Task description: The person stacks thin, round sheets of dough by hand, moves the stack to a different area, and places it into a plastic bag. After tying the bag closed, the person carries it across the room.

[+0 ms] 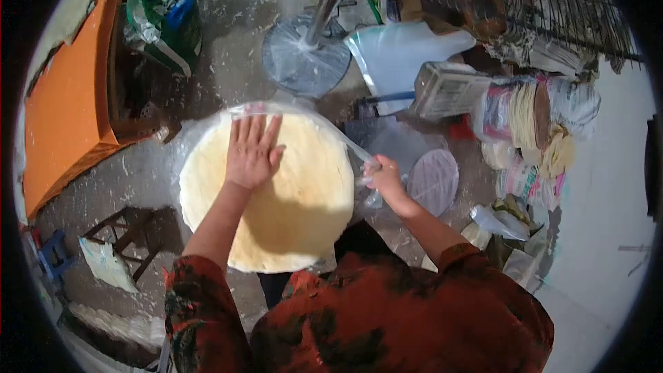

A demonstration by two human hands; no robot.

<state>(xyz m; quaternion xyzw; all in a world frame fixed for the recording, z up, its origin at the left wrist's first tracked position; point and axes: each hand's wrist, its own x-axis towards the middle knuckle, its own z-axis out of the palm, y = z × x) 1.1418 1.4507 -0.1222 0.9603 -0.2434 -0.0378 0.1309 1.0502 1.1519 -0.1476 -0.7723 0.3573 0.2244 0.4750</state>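
Observation:
A wide, round, pale yellow slab that looks like dough or a stack of flatbreads lies in front of me. My left hand rests flat on its upper part, fingers stretched toward the far rim. Clear plastic film runs along the far and right edges of the slab. At the right side, my right hand is closed around a gathered end of that film. What supports the slab is hidden beneath it.
An orange-covered table stands at the left, with a green bag beside it. Ahead is a fan's plastic-wrapped base. Stacked packages line the right wall. A small wooden stool stands at lower left.

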